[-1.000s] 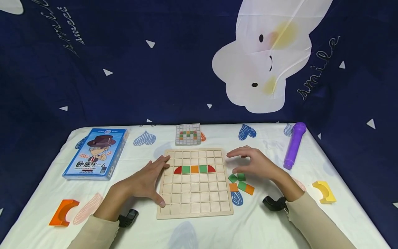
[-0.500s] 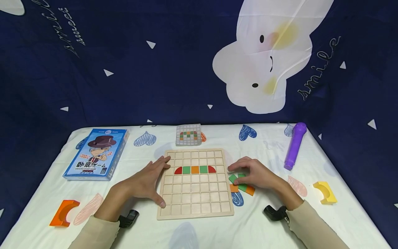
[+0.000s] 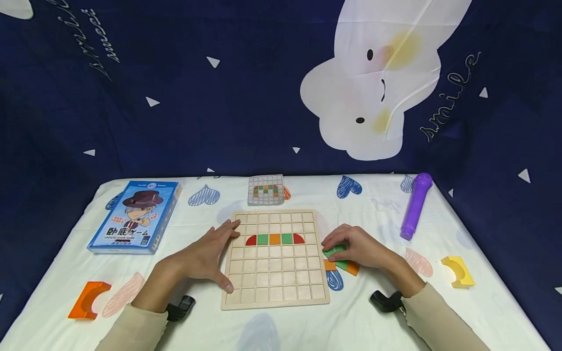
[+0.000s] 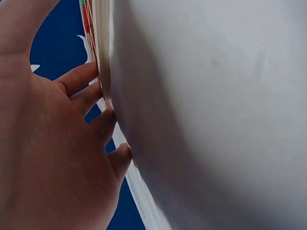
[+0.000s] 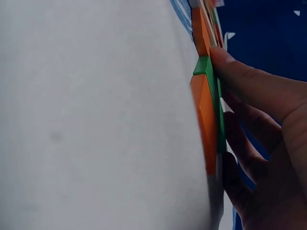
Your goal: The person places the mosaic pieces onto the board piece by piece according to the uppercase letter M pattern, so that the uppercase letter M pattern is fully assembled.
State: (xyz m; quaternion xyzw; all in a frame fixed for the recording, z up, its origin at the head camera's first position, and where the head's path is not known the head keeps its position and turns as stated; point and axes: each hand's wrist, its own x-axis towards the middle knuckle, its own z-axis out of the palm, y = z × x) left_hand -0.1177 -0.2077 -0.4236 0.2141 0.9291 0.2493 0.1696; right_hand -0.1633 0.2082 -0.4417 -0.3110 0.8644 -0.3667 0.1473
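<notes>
My right hand has its grip curled on a green tile just off the board's right edge, so the grid lies to its left. My left hand lies flat, steadying the board's left edge.

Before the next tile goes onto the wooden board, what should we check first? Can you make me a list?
1. Board held steady: ok. The left hand rests flat against the edge of the wooden board.
2. A tile in hand: ok. The right hand has its fingers on a green tile in the loose pile beside the board.
3. Tile lifted clear of the pile: cannot tell.
4. Free squares on the board: ok. Only one row holds tiles: red, green, orange, green, red.
5. Pattern card in sight: ok. It lies just behind the board.
6. Which square the pattern wants next: cannot tell; the card is too small to read.
</notes>
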